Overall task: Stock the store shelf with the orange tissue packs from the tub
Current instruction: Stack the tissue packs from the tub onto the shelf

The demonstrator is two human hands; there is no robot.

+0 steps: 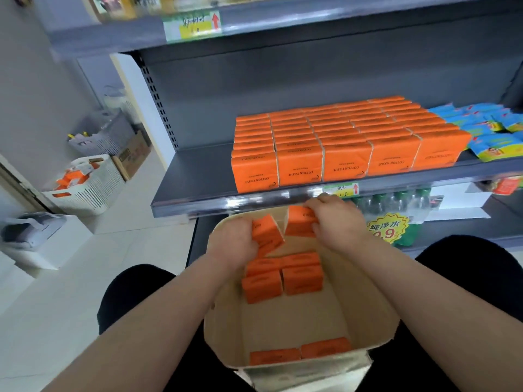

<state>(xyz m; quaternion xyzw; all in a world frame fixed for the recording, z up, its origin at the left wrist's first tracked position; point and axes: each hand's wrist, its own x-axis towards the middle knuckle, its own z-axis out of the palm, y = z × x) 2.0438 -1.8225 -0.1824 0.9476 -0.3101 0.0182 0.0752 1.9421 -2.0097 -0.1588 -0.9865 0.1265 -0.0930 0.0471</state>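
A cream tub (376, 315) stands between my knees below the grey shelf (198, 176). Inside it lie several orange tissue packs (283, 278), some in the middle and two near the front wall. My left hand (235, 244) is shut on one orange pack (267, 234) at the tub's far end. My right hand (338, 219) grips another orange pack (300, 224) beside it. Both held packs are tilted and just below the shelf's front edge. On the shelf, several rows of orange packs (348, 142) stand packed together.
Blue snack bags (492, 131) lie right of the orange rows. The shelf's left part is bare metal. Bottled water (396, 202) sits on the lower shelf behind the tub. A white basket (93, 188) with orange packs and a cardboard box (133, 157) stand on the floor at left.
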